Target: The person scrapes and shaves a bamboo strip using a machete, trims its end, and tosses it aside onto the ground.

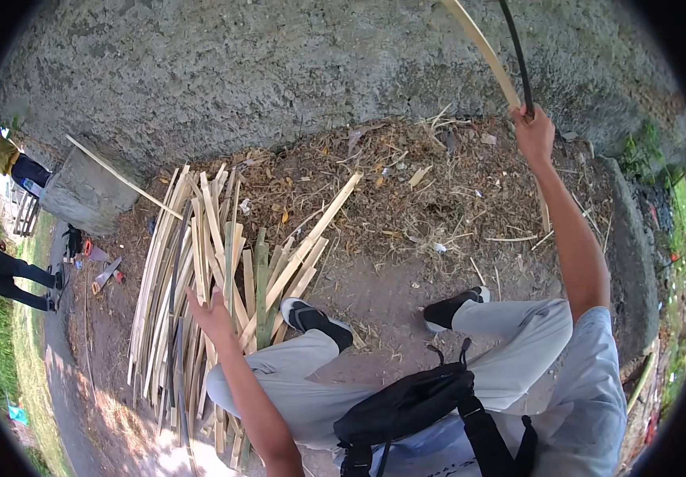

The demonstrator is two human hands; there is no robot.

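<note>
My right hand [534,135] is raised near the wall, with its fingers closed on two long strips. One is a pale bamboo strip [482,44] that curves up past the top edge of the view. The other is a thin black strip [517,54], also running out at the top. My left hand [213,319] hangs over a pile of bamboo strips [156,302], its fingers apart and nothing in them. The pile lies on the ground beside my foot, mostly pale pieces with some greenish and dark ones. Whether the left fingertips touch any strip, I cannot tell.
A rough grey wall [279,63] runs along the front. Dry leaves and wood scraps [406,199] litter its base. At left are a concrete block [88,191], a handsaw [106,274] and two other people. A low concrete kerb [633,262] borders the right side.
</note>
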